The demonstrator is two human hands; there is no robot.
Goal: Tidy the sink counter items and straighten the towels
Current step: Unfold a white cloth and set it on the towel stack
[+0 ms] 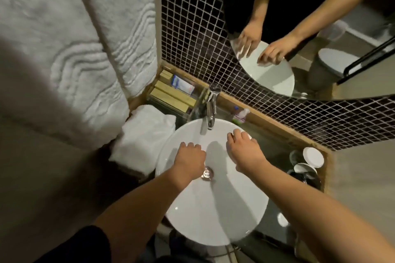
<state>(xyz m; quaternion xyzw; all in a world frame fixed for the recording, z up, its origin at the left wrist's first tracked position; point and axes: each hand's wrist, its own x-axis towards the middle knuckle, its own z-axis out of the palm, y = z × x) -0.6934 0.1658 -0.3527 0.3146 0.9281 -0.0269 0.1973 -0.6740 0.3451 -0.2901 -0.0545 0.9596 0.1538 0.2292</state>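
Both hands [218, 156] hover over the sink [213, 209], folded towel [145, 136] left.

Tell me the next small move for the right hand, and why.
Probably lift the small white thing off the basin rim and set it back by the bottles behind the tap. The right hand rests on it at the rim's far right edge, though I cannot tell if the grip has closed. The left hand hovers over the bowl, holding nothing visible.

A bathroom: round white basin [213, 209] at six o'clock, mirror [320, 28] at one o'clock, hanging towel [64, 49] at ten.
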